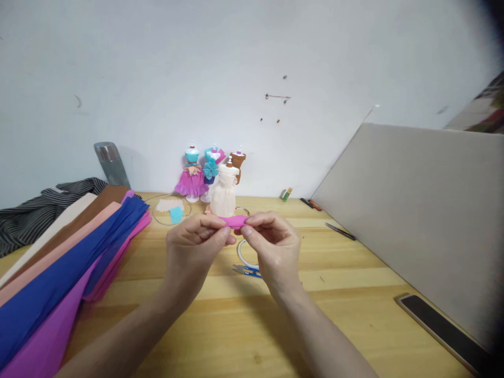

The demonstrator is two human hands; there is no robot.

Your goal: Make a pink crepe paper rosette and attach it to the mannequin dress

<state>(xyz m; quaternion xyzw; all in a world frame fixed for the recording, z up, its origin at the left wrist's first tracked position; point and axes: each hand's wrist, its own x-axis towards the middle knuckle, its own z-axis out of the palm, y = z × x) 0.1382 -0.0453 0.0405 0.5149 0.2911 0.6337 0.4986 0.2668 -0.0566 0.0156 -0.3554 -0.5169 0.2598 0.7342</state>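
Head view: two hands pinch a small pink strip (235, 221) by its ends.
The left grip (197, 244) and right grip (277, 249) are both clamped on the strip, which sits between them, just in front of the little cream dress (223, 197). If the fingers pull too hard, the strip could rip or slip out, as it looks thin. If the right grip drops, it could bump the blue snips (247, 270) beneath it, above the desk (220, 336) top. Both arms reach forward and lean in, with wrists bent inward and thumbs pressed on the near side.
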